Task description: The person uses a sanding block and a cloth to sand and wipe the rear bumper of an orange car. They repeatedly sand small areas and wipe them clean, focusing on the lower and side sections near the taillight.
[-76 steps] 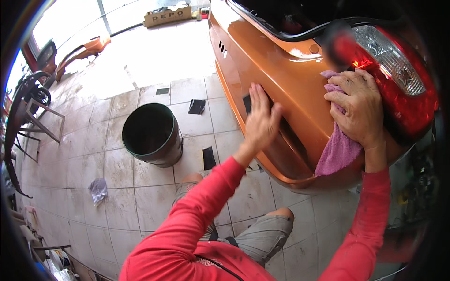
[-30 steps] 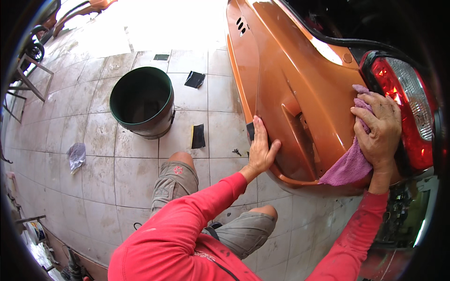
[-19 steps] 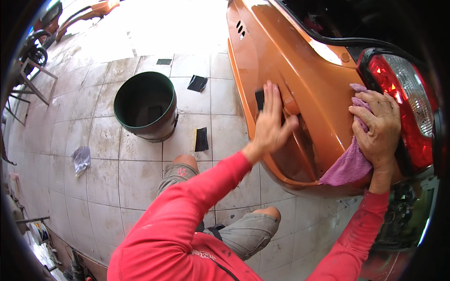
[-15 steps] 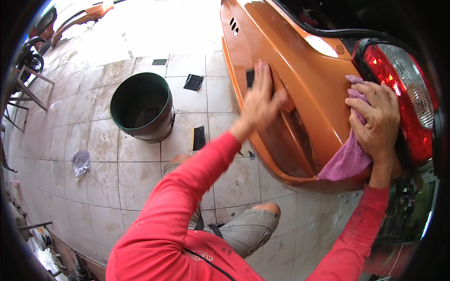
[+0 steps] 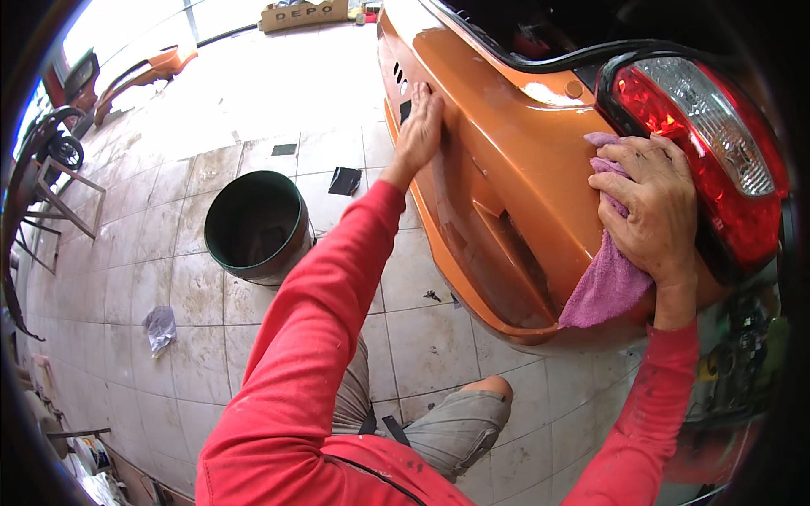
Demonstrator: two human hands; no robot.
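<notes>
Under the fingers of my left hand [image 5: 420,132], a piece of black sandpaper [image 5: 406,110] is pressed flat against the side of the orange car bumper [image 5: 515,173], close to some small slots. Most of the sandpaper is hidden by the hand. My right hand [image 5: 654,202] rests on the bumper's upper corner beside the red and clear tail light [image 5: 704,139]. Its fingers are curled over a purple cloth [image 5: 609,291], and the loose end hangs down the bumper. Wet, glossy patches show around the recess below my left hand.
A dark bucket [image 5: 253,190] stands on the tiled floor left of the bumper. Black sheets [image 5: 344,180] and a crumpled plastic bag [image 5: 159,329] lie around it. Farther left are a metal frame [image 5: 72,211] and an orange body panel [image 5: 152,74]. A cardboard box [image 5: 304,15] sits at the back.
My left hand has slid farther along the bumper, away from me, with the sandpaper under it. The right hand stays on the cloth. The view has shifted, bringing the box into sight.
</notes>
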